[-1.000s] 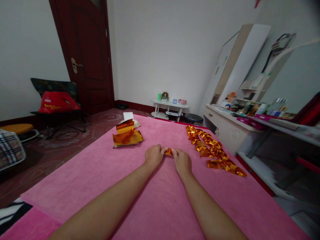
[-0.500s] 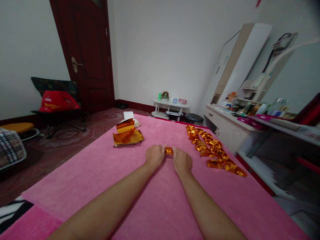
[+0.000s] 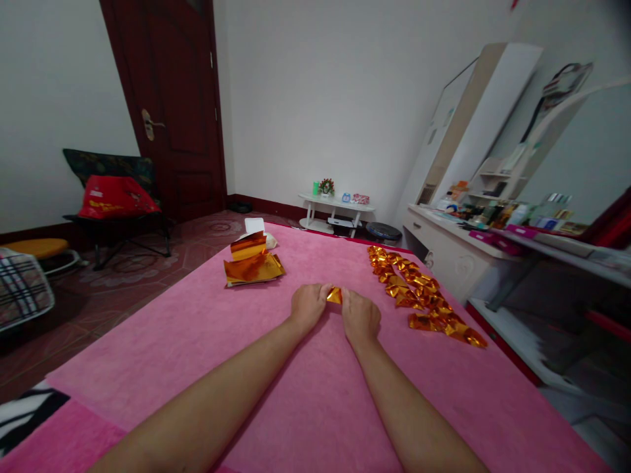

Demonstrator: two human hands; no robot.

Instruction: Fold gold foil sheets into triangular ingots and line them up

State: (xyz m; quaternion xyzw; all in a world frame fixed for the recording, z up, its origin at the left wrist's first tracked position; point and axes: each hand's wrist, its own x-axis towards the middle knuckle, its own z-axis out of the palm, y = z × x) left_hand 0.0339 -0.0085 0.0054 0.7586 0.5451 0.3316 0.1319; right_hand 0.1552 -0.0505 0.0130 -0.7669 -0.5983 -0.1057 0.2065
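Observation:
A small folded piece of gold foil paper (image 3: pixel 334 295) is stretched between my two hands, low over the pink cloth (image 3: pixel 315 394). My left hand (image 3: pixel 309 305) is closed on its left end, thumb towards the middle. At the other end my right hand (image 3: pixel 361 315) grips it the same way. The ends of the foil are hidden inside the fingers. To the right lie several folded gold foil pieces (image 3: pixel 417 282) in uneven rows. Flat gold foil sheets (image 3: pixel 254 268) rest in a loose stack left of my hands.
Behind the sheets are a white item (image 3: pixel 254 226) and a pale bundle. A low white table (image 3: pixel 335 202) with a flower pot stands by the wall. A dressing table (image 3: pixel 453 243) with bottles borders the right; a chair with a red bag (image 3: pixel 117 197) is at the left.
Both hands have stayed together on the foil. The strip between them now shows a brighter, more angled surface, and the view has shifted slightly.

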